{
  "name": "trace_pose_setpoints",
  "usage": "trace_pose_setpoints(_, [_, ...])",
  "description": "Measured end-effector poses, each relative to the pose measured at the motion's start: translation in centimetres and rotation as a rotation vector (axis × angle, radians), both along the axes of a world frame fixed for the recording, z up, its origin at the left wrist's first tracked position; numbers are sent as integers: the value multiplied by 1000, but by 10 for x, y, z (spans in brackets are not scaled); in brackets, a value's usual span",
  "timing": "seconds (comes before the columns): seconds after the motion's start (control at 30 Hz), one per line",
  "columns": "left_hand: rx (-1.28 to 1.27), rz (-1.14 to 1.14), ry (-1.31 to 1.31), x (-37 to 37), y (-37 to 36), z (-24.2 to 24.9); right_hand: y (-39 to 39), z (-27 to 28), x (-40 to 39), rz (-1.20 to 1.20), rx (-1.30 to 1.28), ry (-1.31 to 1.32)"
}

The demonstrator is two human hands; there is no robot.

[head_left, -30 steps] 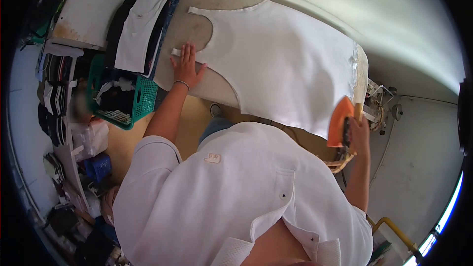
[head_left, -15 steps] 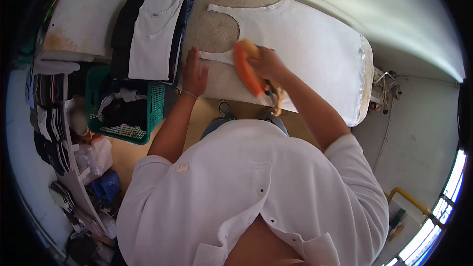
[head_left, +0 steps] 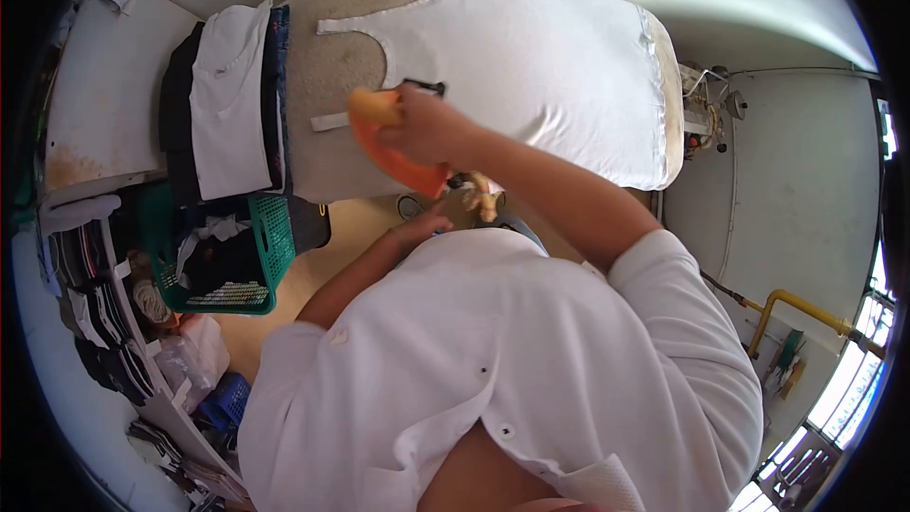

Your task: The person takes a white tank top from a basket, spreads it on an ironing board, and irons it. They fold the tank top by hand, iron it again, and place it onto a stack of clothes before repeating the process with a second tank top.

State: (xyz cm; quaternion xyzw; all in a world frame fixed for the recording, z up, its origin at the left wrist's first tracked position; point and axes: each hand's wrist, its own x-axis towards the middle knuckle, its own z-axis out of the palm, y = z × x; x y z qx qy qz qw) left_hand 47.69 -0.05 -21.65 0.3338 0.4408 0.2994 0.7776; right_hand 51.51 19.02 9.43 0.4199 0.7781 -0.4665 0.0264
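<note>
White garment [head_left: 531, 66]: spread over ironing board [head_left: 332, 66]
Right hand [head_left: 417, 128]: grips orange iron [head_left: 403, 171] at one strap [head_left: 329, 122]
Left hand [head_left: 422, 226]: near board's edge, hold impossible to tell

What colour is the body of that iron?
Orange: the body of the iron shows best in the head view, though slightly blurred.

Hands, two: left hand [head_left: 424, 225], right hand [head_left: 419, 125]. Orange iron [head_left: 403, 169]: one. White sleeveless garment [head_left: 531, 57]: one. Padded board [head_left: 327, 66]: one. Green basket [head_left: 276, 242]: one. Folded clothes stack [head_left: 227, 109]: one. Blue container [head_left: 227, 401]: one.
</note>
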Motion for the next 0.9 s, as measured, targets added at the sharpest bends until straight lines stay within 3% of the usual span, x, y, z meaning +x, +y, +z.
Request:
trace_pose_setpoints(0.03, [-5, 4, -3, 14, 14, 13, 9, -1, 23, -38, 18, 56])
trace_pose_setpoints(0.1, [-26, -144, 354, 34, 38, 58, 30, 14, 78, -196, -84, 130])
trace_pose_setpoints(0.13, [-34, -133, 356, 44, 34, 49, 39, 42, 100, -276, -209, 48])
trace_pose_setpoints(0.2, [51, 160, 277, 66, 27, 23, 54, 66, 151, -370, -92, 28])
trace_pose_setpoints(0.23, [47, 168, 279, 72, 28, 26, 58, 79, 171, -438, -30, 0])
trace_pose_setpoints(0.33, [105, 321, 259, 92, 41, 56, 96, 45, 251, -438, 184, -57])
trace_pose_setpoints(0.4, [-271, 630, 62, 106, 48, 86, 117, 30, 286, -449, 195, -119])
trace_pose_setpoints(0.5, [-406, 699, 137, 117, 54, 104, 136, 13, 311, -451, 59, -183])
trace_pose_setpoints(0.67, [-184, 956, 255, 136, 38, 101, 151, -43, 311, -374, 5, -149])
trace_pose_setpoints(0.73, [-70, 1044, 251, 146, 24, 104, 144, -51, 293, -224, -48, -35])
trace_pose_setpoints(0.9, [-20, 1232, 216, 144, 11, 101, 92, -25, 230, 250, 29, -137])
